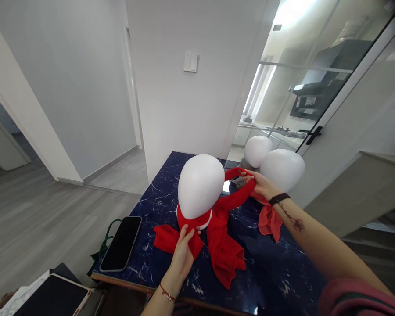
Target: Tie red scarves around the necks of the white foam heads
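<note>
Three white forms: nearest mannequin head upright near the middle of the navy marbled table; second mannequin head to its right; far mannequin head just beyond that one.
Red scarf: around the neck of the nearest mannequin head, one end spread on the table to the left, another part draped down to the near right; how the strands cross at the neck is hard to make out.
Left hand: fingers pinching the red scarf in front of the neck; red bracelet at the wrist.
Right hand: fingers gripping a raised loop of the red scarf, drawn out to the right of the neck; black wristband on the wrist.
Other cloths: coral scarf below the second mannequin head, partly behind the right arm; grey cloth beyond the right hand.
Near left corner: smartphone lying on the table, dark screen up, with a green strap just beside it.
Far wall: white switch.
Far right: black door handle.
</note>
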The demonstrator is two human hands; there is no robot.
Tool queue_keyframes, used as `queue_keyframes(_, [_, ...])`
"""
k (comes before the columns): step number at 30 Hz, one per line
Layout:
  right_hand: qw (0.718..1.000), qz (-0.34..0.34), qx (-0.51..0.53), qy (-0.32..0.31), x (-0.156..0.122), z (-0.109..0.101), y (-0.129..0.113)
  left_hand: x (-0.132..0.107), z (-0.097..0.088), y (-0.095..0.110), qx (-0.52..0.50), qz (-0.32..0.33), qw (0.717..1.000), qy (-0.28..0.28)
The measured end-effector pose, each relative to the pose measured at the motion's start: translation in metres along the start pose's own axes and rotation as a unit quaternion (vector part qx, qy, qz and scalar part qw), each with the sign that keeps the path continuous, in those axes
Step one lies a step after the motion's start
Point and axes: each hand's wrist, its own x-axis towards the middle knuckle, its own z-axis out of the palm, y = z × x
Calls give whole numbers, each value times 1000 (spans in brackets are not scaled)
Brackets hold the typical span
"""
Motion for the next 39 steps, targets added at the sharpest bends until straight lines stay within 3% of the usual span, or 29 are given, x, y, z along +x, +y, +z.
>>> queue_keyframes(4, [990,71,121,2,-43,-31,20,-1,-1,-1,33,25,999,-9])
queue_keyframes(7, [984,90,156,11,-87,-42,54,-1,-3,-2,42,36,998,-12])
queue_keyframes(10, [979,137,152,17,-128,-37,101,0,-6,-6,64,50,997,-17])
queue_keyframes(13, [979,166,115,11,-149,-22,142,-1,-5,-11,101,66,991,-48])
queue_keyframes(19, [985,136,102,22,-153,1,179,-10,-2,-17,150,70,983,-85])
queue_keyframes(25, [973,208,100,-6,-170,23,217,-24,-3,-16,190,96,973,-86])
queue_keyframes(32, [980,89,167,57,-134,39,200,-23,-8,-25,230,118,960,-109])
queue_keyframes(35, [979,92,172,54,-130,39,201,-23,-12,-23,267,145,947,-99])
queue_keyframes(39, [982,125,133,40,-150,44,217,-31,-19,-8,346,191,914,-92])
